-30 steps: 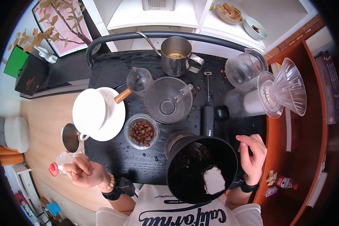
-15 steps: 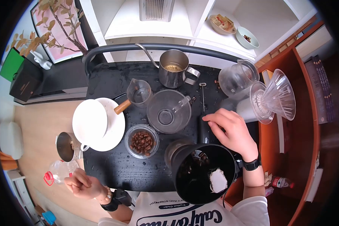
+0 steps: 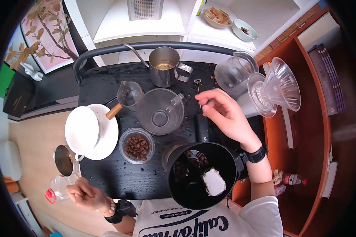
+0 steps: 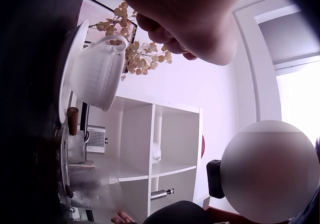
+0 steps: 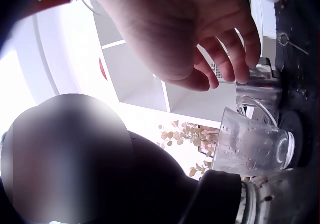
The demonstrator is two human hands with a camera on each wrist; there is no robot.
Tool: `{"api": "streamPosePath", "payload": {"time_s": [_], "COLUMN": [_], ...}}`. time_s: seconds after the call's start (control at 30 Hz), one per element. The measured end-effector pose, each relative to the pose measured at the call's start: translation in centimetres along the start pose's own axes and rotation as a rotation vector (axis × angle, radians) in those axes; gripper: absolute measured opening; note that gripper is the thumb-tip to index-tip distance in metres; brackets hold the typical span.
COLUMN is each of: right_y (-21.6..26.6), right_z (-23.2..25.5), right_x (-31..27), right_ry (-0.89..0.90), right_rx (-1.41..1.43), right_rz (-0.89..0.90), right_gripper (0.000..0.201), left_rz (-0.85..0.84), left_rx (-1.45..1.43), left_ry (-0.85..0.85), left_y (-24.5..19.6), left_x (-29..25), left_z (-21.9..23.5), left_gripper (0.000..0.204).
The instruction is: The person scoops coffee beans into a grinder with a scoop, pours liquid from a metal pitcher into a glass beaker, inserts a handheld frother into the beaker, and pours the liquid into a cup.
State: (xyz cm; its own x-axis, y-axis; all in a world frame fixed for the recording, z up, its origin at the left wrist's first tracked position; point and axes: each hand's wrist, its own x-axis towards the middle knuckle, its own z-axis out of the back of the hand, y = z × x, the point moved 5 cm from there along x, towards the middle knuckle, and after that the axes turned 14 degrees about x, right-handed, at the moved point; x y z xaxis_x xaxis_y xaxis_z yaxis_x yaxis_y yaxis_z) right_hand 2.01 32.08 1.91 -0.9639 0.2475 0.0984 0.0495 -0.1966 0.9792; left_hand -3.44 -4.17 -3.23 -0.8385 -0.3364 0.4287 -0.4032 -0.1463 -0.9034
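My right hand reaches over the black handle of a milk frother, fingers loosely bent and holding nothing. In the right wrist view its fingers hang apart above a clear glass mug, which stands left of the frother in the head view. Beyond the table's front left corner, my left hand hangs with loosely curled fingers and no object in it. Nearest my body is a large black open-topped hopper with dark beans and a white patch inside. A plastic cup of coffee beans sits left of it.
A steel gooseneck kettle stands at the back. On the left are a small wooden-handled pitcher and a white cup on a saucer. A glass server and a clear dripper stand at the right.
My right hand has risen from beside the black hopper and moved forward and left, over the frother. The left hand keeps its loose curl. The head view has shifted slightly.
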Motion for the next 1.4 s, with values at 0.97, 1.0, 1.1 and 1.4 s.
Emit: {"api": "streamPosePath", "payload": {"time_s": [0.97,1.0,1.1,1.4], "right_y": [11.6,11.6,11.9,12.9], "right_z": [-7.7,-7.7,-7.8,-7.8], "right_x": [-4.2,-4.2,-4.4,-4.6], "right_ry": [0.65,0.694,0.573,0.694], "right_rx": [-0.865,-0.843,-0.828,-0.954], "right_rz": [1.178,1.14,0.987,1.103], "right_gripper": [0.025,0.024,0.026,0.018], "left_rz": [-0.292,-0.033,-0.066,0.171], "left_rx": [0.008,-0.142,-0.147,-0.241], "left_ry": [1.276,1.306,1.309,1.359], "left_y": [-6.4,-5.7,-6.0,-4.9], "left_x": [-8.9,-9.0,-8.5,-8.3], "left_z": [-14.5,-14.7,-14.8,-16.1], "left_gripper": [0.079,0.082,0.083,0.075]}}
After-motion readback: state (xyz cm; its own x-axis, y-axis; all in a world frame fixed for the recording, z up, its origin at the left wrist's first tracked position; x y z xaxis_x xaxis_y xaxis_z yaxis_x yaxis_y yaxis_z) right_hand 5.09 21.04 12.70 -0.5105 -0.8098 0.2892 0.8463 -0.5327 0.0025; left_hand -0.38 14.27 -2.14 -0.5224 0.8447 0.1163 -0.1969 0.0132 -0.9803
